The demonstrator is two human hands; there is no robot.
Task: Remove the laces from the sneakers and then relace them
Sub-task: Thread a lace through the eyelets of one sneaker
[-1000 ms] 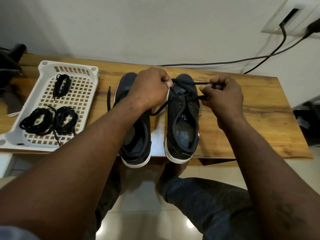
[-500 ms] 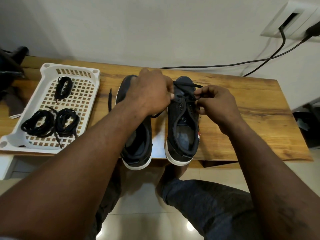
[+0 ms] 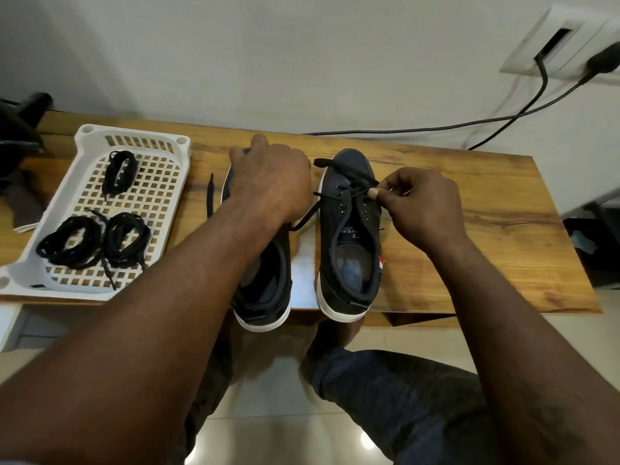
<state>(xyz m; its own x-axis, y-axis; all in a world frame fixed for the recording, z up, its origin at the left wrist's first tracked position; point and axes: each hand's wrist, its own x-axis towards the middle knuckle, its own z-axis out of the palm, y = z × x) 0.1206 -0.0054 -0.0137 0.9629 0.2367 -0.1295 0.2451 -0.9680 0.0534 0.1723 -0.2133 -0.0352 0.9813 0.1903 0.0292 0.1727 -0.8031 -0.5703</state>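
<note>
One lace [image 3: 345, 169] in the right sneaker [image 3: 350, 236], at table [image 3: 469, 196] centre, is pinched by the right hand [image 3: 422, 206]; the left sneaker [image 3: 268, 290], at 9 o'clock, is covered by the left hand [image 3: 271, 186], grip indeterminable. Threading is judged current; eyelet alignment is required next.

Only one cam — head-worn, wide-angle, looking forward and down, close over left hand [image 3: 271, 182] and right hand [image 3: 422, 206] at a table [image 3: 486, 236].
</note>
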